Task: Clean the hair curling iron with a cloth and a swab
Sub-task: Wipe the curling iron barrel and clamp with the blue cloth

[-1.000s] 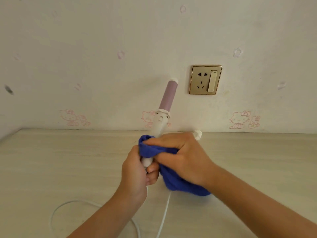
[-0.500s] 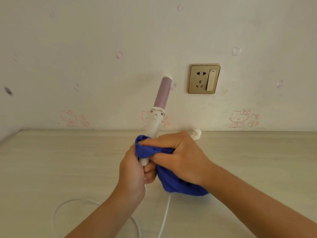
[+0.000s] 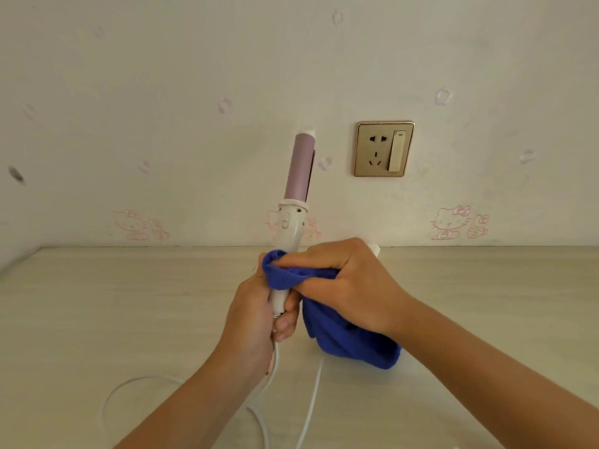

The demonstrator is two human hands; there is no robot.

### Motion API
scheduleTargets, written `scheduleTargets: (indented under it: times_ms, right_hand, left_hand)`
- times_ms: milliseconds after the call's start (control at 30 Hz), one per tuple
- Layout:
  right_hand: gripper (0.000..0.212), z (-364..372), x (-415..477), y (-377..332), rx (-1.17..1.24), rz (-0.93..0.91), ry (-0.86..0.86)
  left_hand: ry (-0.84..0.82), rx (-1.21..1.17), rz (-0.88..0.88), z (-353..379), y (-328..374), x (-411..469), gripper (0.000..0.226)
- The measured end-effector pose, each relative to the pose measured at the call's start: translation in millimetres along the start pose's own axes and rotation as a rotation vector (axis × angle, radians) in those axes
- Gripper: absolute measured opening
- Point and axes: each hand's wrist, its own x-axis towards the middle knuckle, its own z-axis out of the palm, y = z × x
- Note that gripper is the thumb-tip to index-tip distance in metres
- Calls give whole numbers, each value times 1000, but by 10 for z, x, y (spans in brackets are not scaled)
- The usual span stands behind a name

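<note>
The left hand (image 3: 256, 315) grips the lower end of the white handle of the curling iron (image 3: 290, 228), with the fingers curled closely around it. The iron is held up above the middle of the table (image 3: 97, 303), with its purple barrel pointing up and away toward the wall. The right hand (image 3: 350, 286) holds the blue cloth (image 3: 350, 345), and its fingers and thumb press a fold of the cloth around the handle, just above the left hand. The rest of the cloth hangs down below the right palm to the table. Compared with one second ago, the iron now stands more upright: the tip of the barrel has moved to the left, farther from the wall socket (image 3: 384, 149). A dark edge now shows along the right side of the barrel. Both hands keep the same hold, and the cloth is at nearly the same height on the handle. The white cord (image 3: 311, 403) runs down from the handle and loops on the near part of the table. A small white object (image 3: 374, 249) shows just behind the right hand; I cannot tell what it is.
</note>
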Motion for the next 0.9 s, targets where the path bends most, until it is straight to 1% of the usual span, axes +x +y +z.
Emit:
scheduleTargets:
  times_ms: [67,133,200,233,267,367,400,433,500,567,600,667,733,800,867,900]
  right_hand:
    - [40,-67,33,-3,-49,-9,160]
    - [40,-163,62,-1,-40,-27,346]
    - [42,-208,74,23,-26,-47,433]
    - [43,-192,65,31,-36,-49,435]
    - [43,-158,49,39,-54,-48,402]
    - [42,11,-12,50,-21,1,131]
    - [42,46,-17,56,-14,11,68]
    - [42,44,-7,57,-32,9,68]
    - [39,-22,30,47,-93,-9,198]
    - [39,-115,60,22,-73,-1,364]
    - [39,-169,76,5,-39,-1,414]
    - [40,-242,88,-10,6,-7,448]
    - [40,-220,67,-16,-25,-26,394]
    - [41,-83,21,-17,-13,-10,217]
    - [44,61,-15,-26,47,40,16]
    - [43,75,-12,-16,48,51,-35]
  left_hand:
    - [-64,-60,-54,-8,-7,-24,52]
    - [-106,-22,-53,18,-46,-61,56]
    - [-124,3,-49,53,-67,-81,57]
    - [-126,-6,-53,65,-62,-79,59]
    - [-121,-19,-55,62,-49,-65,61]
    - [-77,-34,-66,9,9,-19,54]
    - [-80,-42,-68,-12,19,-11,50]
    - [-102,-54,-66,-26,24,-11,45]
    - [-178,-82,-61,-27,12,-27,43]
    - [-217,-80,-68,-8,-24,-53,45]
    - [-218,-66,-67,6,-45,-67,47]
    - [-189,-15,-44,30,-75,-79,51]
    - [-138,24,-15,52,-71,-63,56]
    - [-82,-3,-11,43,-24,-41,60]
    - [-38,-66,-24,3,20,-22,59]
    - [-31,-91,-33,-16,27,-22,59]
